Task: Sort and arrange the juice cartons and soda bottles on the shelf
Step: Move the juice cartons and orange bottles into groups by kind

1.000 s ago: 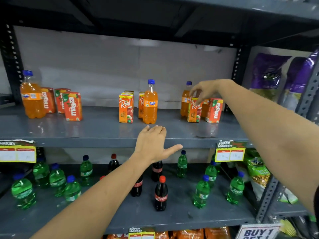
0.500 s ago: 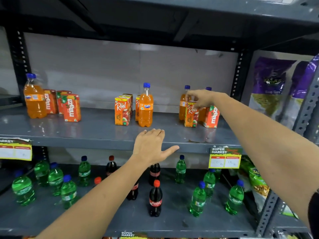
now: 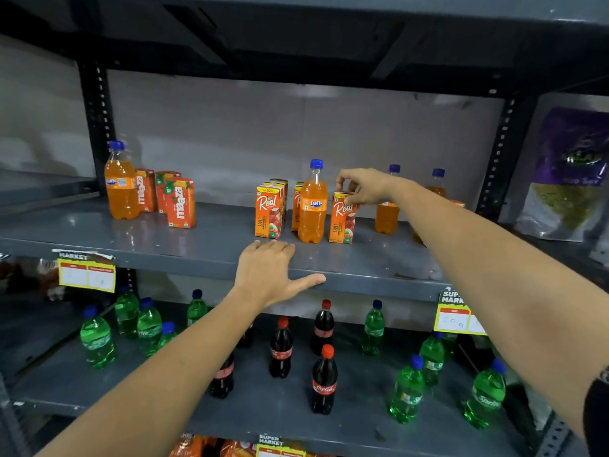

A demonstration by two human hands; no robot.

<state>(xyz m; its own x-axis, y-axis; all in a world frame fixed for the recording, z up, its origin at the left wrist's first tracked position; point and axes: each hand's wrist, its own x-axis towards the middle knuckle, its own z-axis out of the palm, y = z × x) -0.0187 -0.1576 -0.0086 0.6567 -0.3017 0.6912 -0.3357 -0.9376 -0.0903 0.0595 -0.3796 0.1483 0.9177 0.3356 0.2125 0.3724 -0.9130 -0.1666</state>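
On the grey upper shelf (image 3: 204,252) my right hand (image 3: 364,188) pinches the top of an orange Real juice carton (image 3: 342,219), which stands just right of the middle Fanta bottle (image 3: 312,206). Left of that bottle stand more Real cartons (image 3: 268,211). My left hand (image 3: 268,273) rests flat on the shelf's front edge, fingers apart and holding nothing. At the far left a Fanta bottle (image 3: 121,183) stands beside Maaza cartons (image 3: 179,202). Two more Fanta bottles (image 3: 388,212) stand at the right, partly behind my right arm.
The lower shelf (image 3: 359,420) carries scattered green Sprite bottles (image 3: 97,339) and dark Coca-Cola bottles (image 3: 324,382). Yellow price tags (image 3: 86,275) hang on the shelf edge. A purple bag (image 3: 570,179) sits in the bay to the right, past a black upright (image 3: 499,153).
My right hand took a Real carton from the right-hand group and carried it left, next to the middle Fanta bottle. My left hand stayed on the shelf edge.
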